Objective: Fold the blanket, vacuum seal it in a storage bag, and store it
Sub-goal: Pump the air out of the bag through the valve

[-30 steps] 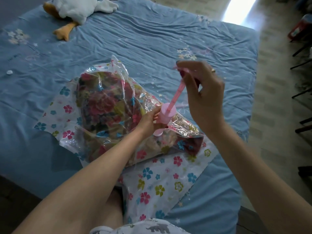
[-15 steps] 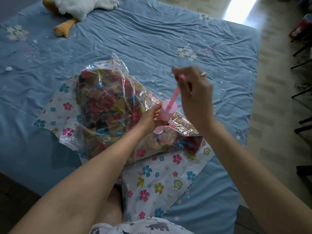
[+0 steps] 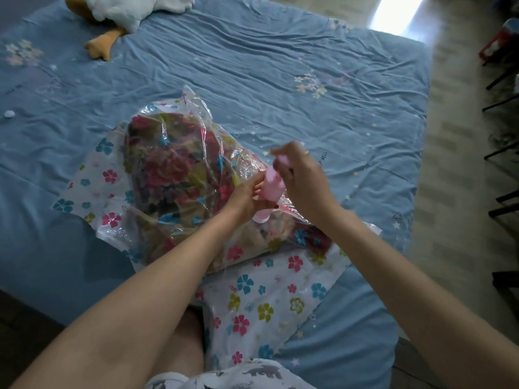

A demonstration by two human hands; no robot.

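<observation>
The left hand [image 3: 247, 196] grips the body of the pink hand pump [image 3: 271, 186], which stands on the storage bag [image 3: 252, 299]. The right hand [image 3: 299, 175] clasps its handle. The folded blanket [image 3: 171, 178] lies inside the bag, near the bed's [image 3: 280, 80] front edge.

The bed sheet [image 3: 252, 66] is blue with small pale stars and flowers. The clear storage bag [image 3: 266, 299] carries pink, blue and green blossoms; the blanket [image 3: 168, 169] inside shows red florals. The pump [image 3: 271, 186] is pink, the plush duck [image 3: 126, 9] white with orange feet.
</observation>
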